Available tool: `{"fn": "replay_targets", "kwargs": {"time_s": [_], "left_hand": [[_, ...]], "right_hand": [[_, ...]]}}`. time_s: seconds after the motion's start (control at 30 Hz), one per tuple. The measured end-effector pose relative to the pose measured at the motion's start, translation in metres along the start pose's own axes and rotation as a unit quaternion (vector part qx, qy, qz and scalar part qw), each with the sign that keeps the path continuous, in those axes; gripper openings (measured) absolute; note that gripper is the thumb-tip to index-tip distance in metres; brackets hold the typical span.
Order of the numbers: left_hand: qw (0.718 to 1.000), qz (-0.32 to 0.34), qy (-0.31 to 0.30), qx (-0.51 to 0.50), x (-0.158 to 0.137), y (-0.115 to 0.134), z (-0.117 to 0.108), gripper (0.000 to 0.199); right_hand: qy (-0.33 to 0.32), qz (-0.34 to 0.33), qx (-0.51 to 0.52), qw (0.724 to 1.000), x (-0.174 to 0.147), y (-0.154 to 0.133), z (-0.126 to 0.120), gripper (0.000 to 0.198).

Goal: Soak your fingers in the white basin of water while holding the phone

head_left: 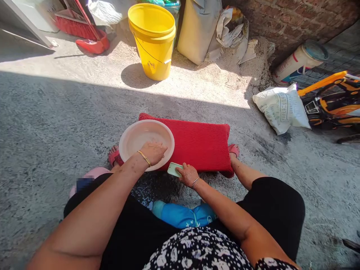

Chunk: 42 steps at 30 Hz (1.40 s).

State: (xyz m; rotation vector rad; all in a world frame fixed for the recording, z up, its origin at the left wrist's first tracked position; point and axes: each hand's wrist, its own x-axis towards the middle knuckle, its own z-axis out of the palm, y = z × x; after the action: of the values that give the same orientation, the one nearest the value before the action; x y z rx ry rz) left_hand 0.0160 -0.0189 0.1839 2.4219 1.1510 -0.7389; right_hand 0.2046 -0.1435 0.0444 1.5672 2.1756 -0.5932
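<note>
Clock refs: centre of the red pad (198,144), 12 = straight ahead.

Two hands in view. Left hand (154,152): over the basin's inside, fingers loosely extended, no grip visible; can't tell if it touches the contents. Right hand (188,175): grasping a pale green object (173,169), flat and rectangular, near 7 o'clock by the pad's near edge, just beside the basin. Can't tell if it touches the pad.

Containers:
- 1 white basin (122,144), round, at the pad's 9 o'clock end, overhanging the near edge. Inside is pale; can't tell what's in it.
- 1 yellow bucket (156,50), 11 o'clock, upright in sun, wire handle hanging; only yellow inner wall shows.
- 1 bluish container (174,18) behind it, green stuff at its top.
- 1 pale sack (198,30), 12 o'clock, leaning; loose grains (222,71) on the floor around it.
- 1 lidded pail (289,65), 2 o'clock, tilted; contents hidden.
- 1 printed white bag (281,107), also about 2, against an orange-black machine (334,99).

Also 1 red broom (71,24) and 1 red dustpan (94,45), 10–11 o'clock. Two sandalled feet, one each side of the pad. Blue padded thing (182,215) at 6.
</note>
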Motion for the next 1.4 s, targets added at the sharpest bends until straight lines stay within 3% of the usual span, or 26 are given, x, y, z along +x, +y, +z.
{"fn": "replay_targets", "kwargs": {"time_s": [0.1, 0.2, 0.3, 0.4, 0.57, 0.67, 0.8, 0.97, 1.07, 1.17, 1.3, 1.4], "left_hand": [[1.0, 0.002, 0.01, 0.007, -0.002, 0.0, -0.001, 0.032], [1.0, 0.012, 0.022, 0.008, -0.003, -0.001, 0.0, 0.032], [1.0, 0.009, 0.024, 0.002, -0.005, -0.002, 0.001, 0.034], [1.0, 0.0, 0.02, 0.001, -0.006, -0.001, 0.001, 0.034], [1.0, 0.004, 0.009, 0.006, -0.005, -0.001, 0.002, 0.035], [1.0, 0.004, 0.007, 0.001, -0.002, -0.002, 0.002, 0.035], [1.0, 0.004, 0.007, -0.017, 0.0, -0.002, 0.003, 0.033], [0.999, -0.005, 0.003, -0.043, -0.002, 0.003, 0.0, 0.032], [0.999, -0.01, -0.004, -0.045, -0.005, 0.004, -0.002, 0.031], [0.999, -0.007, 0.004, -0.044, -0.004, 0.003, -0.001, 0.029], [0.999, -0.001, -0.011, -0.034, 0.001, 0.007, 0.004, 0.029], [1.0, 0.018, -0.007, -0.02, 0.008, 0.02, 0.017, 0.03]], "right_hand": [[-0.034, 0.051, -0.031, 0.998, -0.026, 0.039, 0.003, 0.05], [-0.073, 0.151, -0.065, 0.984, -0.062, 0.086, 0.001, 0.048], [-0.087, 0.196, -0.084, 0.973, -0.079, 0.103, -0.009, 0.042], [-0.055, 0.124, -0.075, 0.988, -0.063, 0.075, -0.02, 0.044], [-0.005, -0.019, -0.043, 0.999, 0.0, -0.007, -0.026, 0.048], [-0.002, -0.048, -0.032, 0.998, 0.021, -0.02, -0.022, 0.05], [-0.033, 0.013, -0.035, 0.999, -0.003, 0.029, -0.007, 0.056], [-0.091, 0.194, -0.058, 0.975, -0.076, 0.136, 0.005, 0.061], [-0.105, 0.267, -0.052, 0.957, -0.099, 0.168, -0.001, 0.058], [-0.075, 0.247, -0.049, 0.965, -0.089, 0.149, -0.014, 0.055], [-0.033, 0.097, -0.035, 0.994, -0.04, 0.08, -0.026, 0.053], [-0.025, 0.007, -0.028, 0.999, -0.005, 0.045, -0.032, 0.054]]}}
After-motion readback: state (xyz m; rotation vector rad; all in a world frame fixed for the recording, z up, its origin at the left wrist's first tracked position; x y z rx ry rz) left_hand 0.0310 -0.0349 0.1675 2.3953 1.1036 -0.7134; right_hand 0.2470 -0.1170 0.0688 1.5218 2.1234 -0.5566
